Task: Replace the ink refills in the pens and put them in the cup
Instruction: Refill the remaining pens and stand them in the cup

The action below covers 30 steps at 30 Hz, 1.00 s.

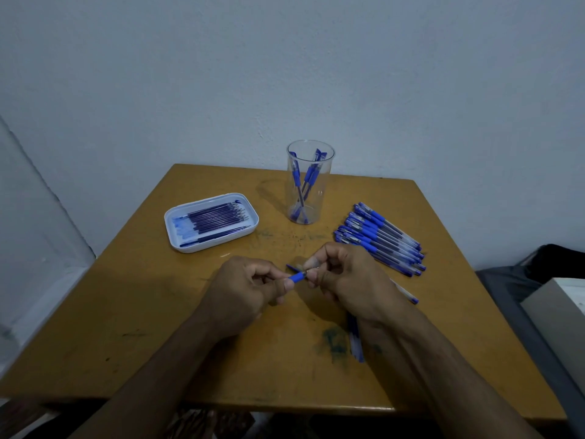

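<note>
Blue-gripped clear plastic pen (pixel 297 276) lay crosswise between hands, long axis left-right. Left hand (pixel 250 288) pinched grip; right hand (pixel 343 277) pinched tip end, equally near.

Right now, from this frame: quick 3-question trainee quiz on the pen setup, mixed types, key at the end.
1. True or false: the cup already holds pens.
2. The refills lie in: A) the cup B) the white tray C) bare table
3. What do both hands, left and right, hold?

Key: 1 true. 2 B. 3 One pen, gripped at its blue grip end; the pile of pens lies to the right.
</note>
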{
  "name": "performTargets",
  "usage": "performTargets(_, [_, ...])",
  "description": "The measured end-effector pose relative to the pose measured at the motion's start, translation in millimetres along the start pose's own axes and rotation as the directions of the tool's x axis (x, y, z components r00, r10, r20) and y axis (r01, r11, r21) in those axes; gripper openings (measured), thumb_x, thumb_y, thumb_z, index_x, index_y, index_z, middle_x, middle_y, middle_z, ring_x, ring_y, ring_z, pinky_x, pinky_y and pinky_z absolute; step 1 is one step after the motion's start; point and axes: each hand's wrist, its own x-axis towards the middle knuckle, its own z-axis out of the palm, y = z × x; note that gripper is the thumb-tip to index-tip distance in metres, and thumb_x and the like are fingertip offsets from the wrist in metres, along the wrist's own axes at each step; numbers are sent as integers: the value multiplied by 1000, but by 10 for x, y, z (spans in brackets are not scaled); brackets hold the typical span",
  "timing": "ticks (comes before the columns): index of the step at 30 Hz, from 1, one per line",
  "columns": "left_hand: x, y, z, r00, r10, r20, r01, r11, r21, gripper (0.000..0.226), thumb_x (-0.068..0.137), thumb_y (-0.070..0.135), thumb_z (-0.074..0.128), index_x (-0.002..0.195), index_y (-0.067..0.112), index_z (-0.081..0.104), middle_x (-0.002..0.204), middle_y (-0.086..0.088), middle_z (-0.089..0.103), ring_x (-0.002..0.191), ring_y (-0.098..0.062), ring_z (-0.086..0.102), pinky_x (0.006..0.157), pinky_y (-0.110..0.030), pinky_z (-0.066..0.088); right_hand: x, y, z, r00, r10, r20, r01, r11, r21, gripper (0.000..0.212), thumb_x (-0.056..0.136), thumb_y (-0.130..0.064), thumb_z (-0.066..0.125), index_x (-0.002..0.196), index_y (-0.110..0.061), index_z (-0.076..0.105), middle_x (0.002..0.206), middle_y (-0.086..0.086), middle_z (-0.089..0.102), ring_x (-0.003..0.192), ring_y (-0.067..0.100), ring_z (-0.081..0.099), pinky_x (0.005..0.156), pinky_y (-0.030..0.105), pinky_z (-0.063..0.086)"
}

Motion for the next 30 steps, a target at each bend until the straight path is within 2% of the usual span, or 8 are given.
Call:
performTargets(4, [6, 25, 49, 998, 34, -45, -35, 999, -18, 8, 90, 21, 74, 93, 15, 78, 71, -5, 73, 47, -2, 54, 46, -17, 41, -17, -50, -57, 997, 46, 65, -49, 998, 44, 27, 90, -21, 77, 113, -31, 68, 89, 2, 72, 55, 6, 56, 47, 19, 42])
performTargets(7, [1, 44, 79, 997, 37, -66, -39, 999, -27, 9, 89, 18, 75, 95, 12, 78, 71, -4, 74, 48, 0, 57, 48, -12, 42, -6, -26, -34, 997, 47, -55, -47, 999, 3, 25, 94, -41, 67, 90, -17, 71, 82, 9, 73, 54, 10, 51, 48, 24, 39])
performTargets(12, [4, 44, 87, 997, 32, -68, -34, 999, -28, 4, 89, 17, 76, 93, 16, 78, 70, -4, 74, 47, 0, 56, 47, -14, 42, -7, -14, -69, 1000, 4, -5, -3, 999, 49, 5, 95, -16, 70, 92, -18, 73, 75, -4, 66, 51, 6, 49, 46, 20, 39])
performTargets(14, [-2, 49, 83, 997, 39, -73, -43, 998, -54, 5, 90, 14, 74, 94, 13, 78, 71, -7, 74, 48, 0, 56, 47, -15, 42, 3, -11, -86, 999, -13, 36, 10, 996, 91, 21, 92, -9, 73, 106, -25, 73, 88, 0, 69, 53, 2, 52, 48, 19, 40])
performTargets(18, [-4, 48, 82, 996, 54, -66, -57, 997, -50, 7, 90, 16, 74, 96, 14, 78, 73, -6, 74, 49, -3, 55, 47, -21, 44, 18, 20, -45, 998, -1, -70, 1, 1000, 0, 15, 91, -39, 73, 89, -24, 72, 75, -5, 64, 52, 4, 47, 53, 28, 39])
performTargets(23, [8, 25, 76, 996, 41, -73, -45, 997, -57, 7, 90, 17, 75, 96, 18, 77, 74, -6, 74, 47, -6, 55, 46, -25, 45, 18, 14, -102, 999, -37, 21, 36, 996, 79, 19, 90, -13, 75, 101, -29, 75, 94, -1, 69, 57, 5, 52, 51, 24, 41])
performTargets(27, [1, 34, 85, 996, 37, -78, -42, 997, -64, 7, 89, 18, 75, 96, 19, 77, 73, -6, 74, 47, -5, 55, 46, -23, 44, 30, 41, -51, 998, -16, -63, 17, 1000, 15, 7, 91, -34, 74, 92, -27, 73, 88, 1, 68, 58, 6, 50, 57, 30, 42])
performTargets(30, [-1, 29, 91, 996, 38, -77, -43, 997, -68, 7, 89, 18, 75, 96, 19, 77, 74, -6, 74, 47, -5, 56, 46, -24, 44, 26, 43, -58, 999, -27, -28, 29, 997, 75, 6, 94, -18, 71, 94, -24, 73, 88, 2, 65, 52, 5, 47, 49, 26, 39])
